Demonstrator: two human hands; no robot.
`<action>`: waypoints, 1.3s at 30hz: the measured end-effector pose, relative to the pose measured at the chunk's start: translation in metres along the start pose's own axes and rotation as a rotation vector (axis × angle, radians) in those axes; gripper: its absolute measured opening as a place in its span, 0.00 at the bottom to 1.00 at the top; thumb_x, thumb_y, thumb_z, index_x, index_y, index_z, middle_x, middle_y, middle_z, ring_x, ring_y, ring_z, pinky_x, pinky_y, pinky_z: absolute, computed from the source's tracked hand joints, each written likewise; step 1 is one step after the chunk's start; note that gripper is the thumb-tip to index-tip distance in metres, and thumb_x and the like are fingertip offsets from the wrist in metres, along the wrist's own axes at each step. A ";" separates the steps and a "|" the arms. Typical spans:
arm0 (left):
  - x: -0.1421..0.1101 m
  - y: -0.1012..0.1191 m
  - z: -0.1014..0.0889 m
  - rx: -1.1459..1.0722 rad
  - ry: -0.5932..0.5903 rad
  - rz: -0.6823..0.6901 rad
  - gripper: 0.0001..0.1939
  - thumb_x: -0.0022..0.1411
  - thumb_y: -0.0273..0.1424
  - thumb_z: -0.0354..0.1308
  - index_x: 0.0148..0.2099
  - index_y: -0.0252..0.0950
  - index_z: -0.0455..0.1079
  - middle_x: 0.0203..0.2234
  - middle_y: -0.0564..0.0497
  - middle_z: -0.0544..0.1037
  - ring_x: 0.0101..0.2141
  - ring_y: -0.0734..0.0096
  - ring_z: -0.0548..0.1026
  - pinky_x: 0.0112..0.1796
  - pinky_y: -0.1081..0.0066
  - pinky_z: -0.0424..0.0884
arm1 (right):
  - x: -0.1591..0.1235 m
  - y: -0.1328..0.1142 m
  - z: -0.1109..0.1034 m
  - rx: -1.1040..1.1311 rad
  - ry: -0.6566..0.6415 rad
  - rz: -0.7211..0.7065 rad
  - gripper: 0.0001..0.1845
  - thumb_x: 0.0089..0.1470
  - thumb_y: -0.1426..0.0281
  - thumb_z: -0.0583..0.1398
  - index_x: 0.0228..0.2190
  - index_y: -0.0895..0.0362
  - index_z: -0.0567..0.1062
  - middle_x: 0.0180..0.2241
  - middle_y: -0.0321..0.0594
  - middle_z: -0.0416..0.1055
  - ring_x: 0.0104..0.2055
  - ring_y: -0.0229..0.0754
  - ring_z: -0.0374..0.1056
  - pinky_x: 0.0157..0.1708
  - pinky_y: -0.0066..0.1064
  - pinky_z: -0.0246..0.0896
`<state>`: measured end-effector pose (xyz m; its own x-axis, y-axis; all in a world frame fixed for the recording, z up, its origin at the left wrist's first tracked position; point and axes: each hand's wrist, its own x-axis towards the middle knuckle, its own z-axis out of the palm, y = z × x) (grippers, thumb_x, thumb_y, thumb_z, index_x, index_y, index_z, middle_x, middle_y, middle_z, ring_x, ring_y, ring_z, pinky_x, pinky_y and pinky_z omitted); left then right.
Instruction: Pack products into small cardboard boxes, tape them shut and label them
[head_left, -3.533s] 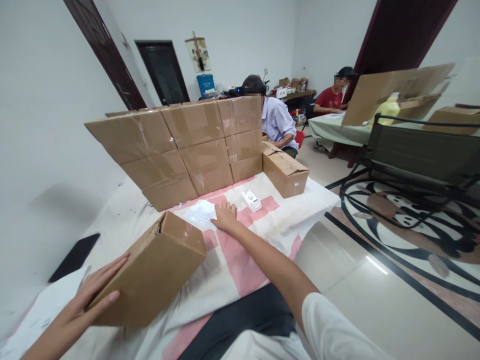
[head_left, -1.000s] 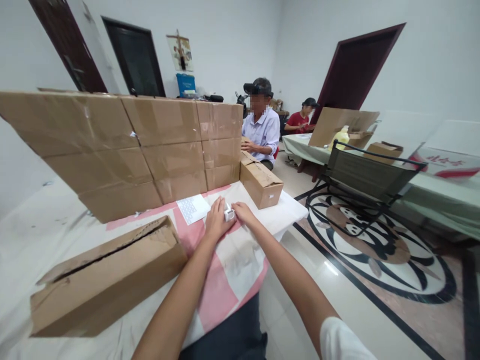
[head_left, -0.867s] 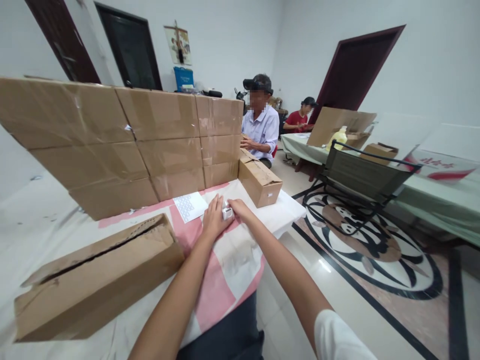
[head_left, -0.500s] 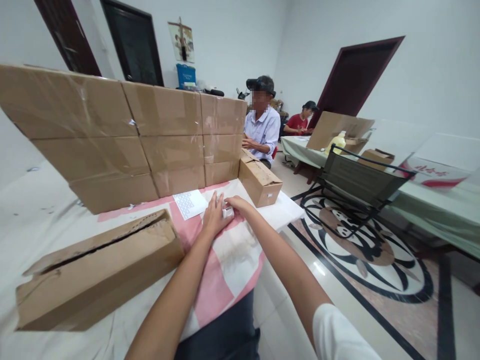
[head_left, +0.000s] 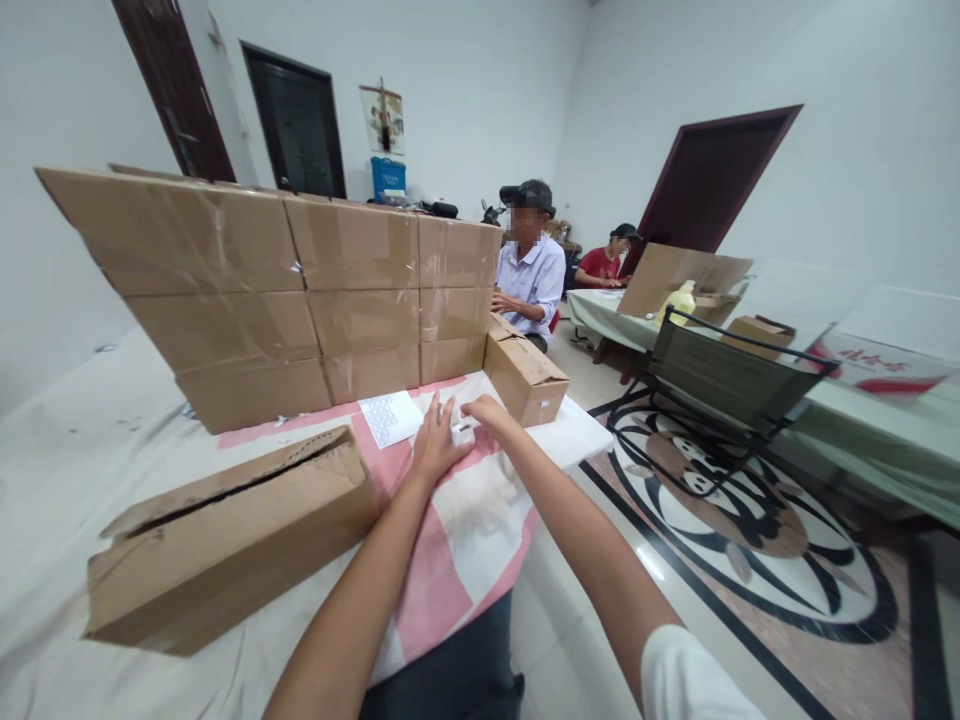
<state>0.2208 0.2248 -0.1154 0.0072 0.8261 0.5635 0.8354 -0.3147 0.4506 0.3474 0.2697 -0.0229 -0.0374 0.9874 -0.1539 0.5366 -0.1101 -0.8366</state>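
Note:
On the pink and white cloth (head_left: 431,585), my two hands meet around a small white box-like object (head_left: 463,434). My left hand (head_left: 435,442) steadies it from the left, its fingers pointing forward and the thumb along the near side. Bent over the far right side of the object, my right hand (head_left: 484,411) has its fingertips pinched together there; what exactly they grip is too small to make out. Just left of my hands lies a white sheet with blue printed labels (head_left: 390,418).
Taped cardboard boxes (head_left: 360,320) stand stacked behind the sheet. A long carton (head_left: 232,550) is at front left, a smaller carton (head_left: 527,375) right of my hands. Beyond sit a person in a light shirt (head_left: 531,275), another in red (head_left: 602,263), and a folding chair (head_left: 739,385).
The view has shifted, so everything appears slightly lower and farther right. My hands stay at the small white object, with the right fingers moved a little over it.

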 end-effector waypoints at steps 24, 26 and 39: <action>-0.001 0.005 0.000 0.089 0.013 -0.022 0.50 0.54 0.42 0.68 0.72 0.34 0.51 0.72 0.31 0.48 0.65 0.40 0.62 0.59 0.50 0.67 | -0.032 0.055 0.026 0.589 -0.015 -0.095 0.09 0.47 0.66 0.60 0.22 0.58 0.75 0.10 0.33 0.68 0.09 0.32 0.55 0.11 0.22 0.47; -0.001 0.006 -0.001 0.093 0.010 -0.026 0.48 0.56 0.42 0.67 0.72 0.34 0.51 0.72 0.31 0.48 0.65 0.39 0.62 0.58 0.50 0.68 | -0.031 0.056 0.032 0.624 0.026 -0.103 0.12 0.48 0.64 0.60 0.20 0.57 0.73 0.09 0.32 0.66 0.08 0.32 0.54 0.10 0.23 0.45; -0.001 0.009 -0.005 0.118 0.004 -0.036 0.46 0.54 0.36 0.67 0.71 0.35 0.54 0.71 0.32 0.50 0.64 0.41 0.63 0.57 0.51 0.69 | -0.031 0.062 0.041 0.717 0.077 -0.104 0.08 0.43 0.70 0.57 0.16 0.56 0.66 0.12 0.34 0.69 0.10 0.31 0.56 0.10 0.21 0.45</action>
<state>0.2257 0.2184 -0.1081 -0.0260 0.8336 0.5517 0.8939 -0.2276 0.3861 0.3477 0.2272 -0.0917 0.0156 0.9991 -0.0393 -0.1515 -0.0365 -0.9878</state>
